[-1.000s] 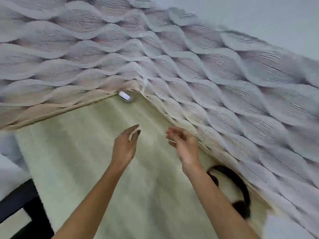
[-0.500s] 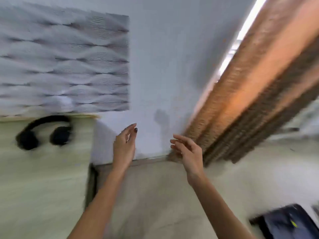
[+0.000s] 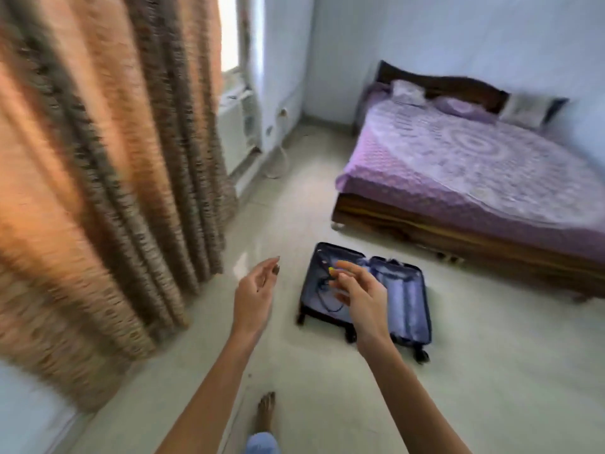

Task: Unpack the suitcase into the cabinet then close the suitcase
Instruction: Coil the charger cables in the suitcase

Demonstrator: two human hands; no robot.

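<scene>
A dark blue suitcase [image 3: 406,296] lies open and flat on the pale floor, both halves showing a light lining. In its left half lie a dark cord [image 3: 322,291] and a small yellow thing [image 3: 331,269], partly hidden by my fingers. My left hand [image 3: 257,290] floats to the left of the case, fingers relaxed and empty. My right hand [image 3: 358,291] hangs in the air in front of the case, fingers loosely spread, holding nothing. The cabinet is out of view.
A bed [image 3: 484,165] with a purple cover stands at the right on a dark wooden frame. An orange and brown curtain [image 3: 98,165] fills the left. A white unit [image 3: 237,132] sits under the window. My bare foot [image 3: 265,411] is on the floor below.
My view has swung right from the cabinet top with headphones, past the wall and curtain, to the floor with the open suitcase. Both hands stay raised and empty.
</scene>
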